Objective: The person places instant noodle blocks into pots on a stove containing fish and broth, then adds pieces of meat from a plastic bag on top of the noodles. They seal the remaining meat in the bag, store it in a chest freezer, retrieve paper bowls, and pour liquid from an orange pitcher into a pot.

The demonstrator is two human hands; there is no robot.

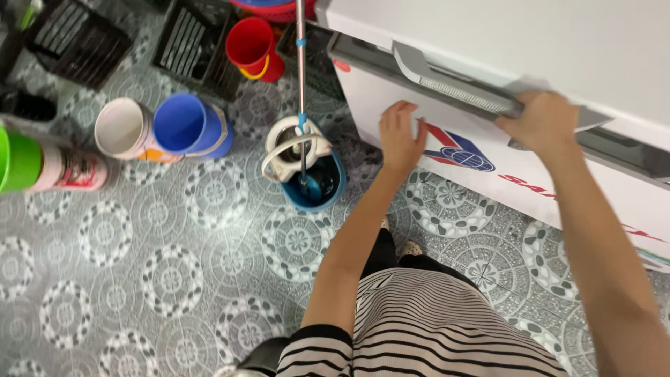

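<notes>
right hand: grip clamped over the grey handle of the white chest freezer, fingers curled on top of the bar near its right end
left hand: fingers spread apart, palm flat against the freezer's white front panel, just left of the red and blue logo, holding nothing
chest freezer: upper right of view, lid seam running diagonally, handle sitting along that seam
mop bucket: blue, with white spinner top, on the floor just left of the freezer corner, near the left hand but apart from it
mop pole: metal, standing upright out of the bucket
floor: grey tiles with round patterns
blue bucket: lying on its side, touching a white bucket beside it
red bucket: further back, next to black crates
green container: at left edge
clothing: striped top, bottom centre
</notes>
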